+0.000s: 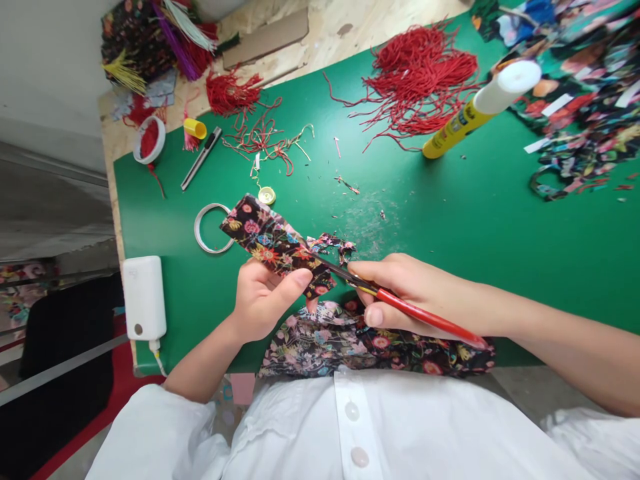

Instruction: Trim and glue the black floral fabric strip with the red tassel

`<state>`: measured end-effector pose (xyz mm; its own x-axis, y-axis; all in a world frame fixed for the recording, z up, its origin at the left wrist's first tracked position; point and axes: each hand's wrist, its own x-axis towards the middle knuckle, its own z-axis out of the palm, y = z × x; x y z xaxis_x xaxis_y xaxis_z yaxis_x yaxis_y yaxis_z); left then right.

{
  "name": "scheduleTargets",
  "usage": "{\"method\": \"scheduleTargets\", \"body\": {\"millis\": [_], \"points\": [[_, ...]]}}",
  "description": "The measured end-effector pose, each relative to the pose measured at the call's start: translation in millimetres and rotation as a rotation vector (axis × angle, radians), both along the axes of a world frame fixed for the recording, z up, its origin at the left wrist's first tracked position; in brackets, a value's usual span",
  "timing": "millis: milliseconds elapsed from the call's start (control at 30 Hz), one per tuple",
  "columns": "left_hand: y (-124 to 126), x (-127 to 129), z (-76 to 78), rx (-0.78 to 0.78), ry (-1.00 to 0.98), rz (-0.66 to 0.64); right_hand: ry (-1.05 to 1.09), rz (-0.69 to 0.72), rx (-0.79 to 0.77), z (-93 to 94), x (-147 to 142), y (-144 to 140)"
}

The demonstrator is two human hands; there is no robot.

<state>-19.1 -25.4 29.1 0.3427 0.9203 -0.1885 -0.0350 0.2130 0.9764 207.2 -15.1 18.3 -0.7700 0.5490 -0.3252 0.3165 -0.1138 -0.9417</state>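
Note:
A strip of black floral fabric [267,240] is pinched between the thumb and fingers of my left hand [267,297], slanting up to the left. My right hand [405,293] grips a pair of scissors [425,317] with red handles. Their dark blades reach up-left and lie along the strip's right edge. Just behind the blades, a narrow floral scrap [335,243] is partly covered by them. Below both hands a larger piece of floral fabric [320,343] lies at the table's near edge, against my white shirt.
On the green mat [500,267] lie red cord bundles [420,73], an upright yellow glue bottle [465,120], a box cutter [201,159], a tape roll [213,228] and a white power bank [144,298]. Floral fabric pieces [590,113] pile up at the right. Loose threads [265,137] lie at the back.

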Motion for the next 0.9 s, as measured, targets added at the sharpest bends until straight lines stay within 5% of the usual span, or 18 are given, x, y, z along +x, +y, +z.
{"method": "scheduleTargets", "body": {"millis": [900], "points": [[1.0, 4.1, -0.4, 0.002, 0.033, -0.019, -0.005, -0.008, 0.014, -4.1, -2.7, -5.2]]}}
